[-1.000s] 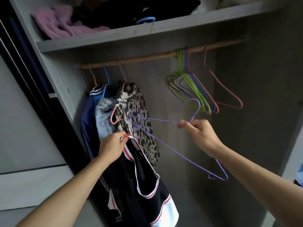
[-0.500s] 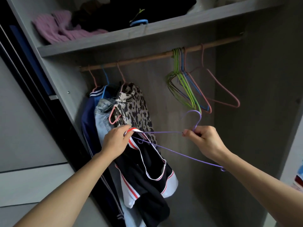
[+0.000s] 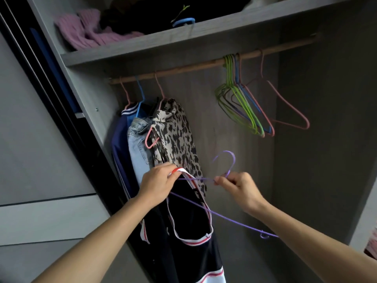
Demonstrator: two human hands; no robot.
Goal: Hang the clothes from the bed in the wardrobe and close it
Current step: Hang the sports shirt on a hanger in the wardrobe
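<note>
My left hand [image 3: 158,185] pinches the red-and-white trimmed strap of a black sleeveless top [image 3: 189,223], which hangs down below it. My right hand [image 3: 237,187] pinches a purple wire hanger [image 3: 228,219] just under its hook. One hanger arm runs through the top's strap toward my left hand; the other arm slants down to the right. Both hands are in front of the open wardrobe, below the wooden rail [image 3: 204,65]. On the rail's left end hang a navy jacket [image 3: 120,146], light jeans [image 3: 137,152] and a leopard-print garment [image 3: 175,139].
Several empty green, blue and pink hangers [image 3: 248,107] hang on the rail's right part. The shelf [image 3: 163,44] above holds a pink knit [image 3: 85,31] and dark clothes. A sliding door [image 3: 30,139] stands at the left. The wardrobe's side wall [image 3: 326,139] is at the right.
My hands have come closer together and the purple hanger's arm has gone into the top's strap. The top has been lifted slightly. The view has shifted a little downward.
</note>
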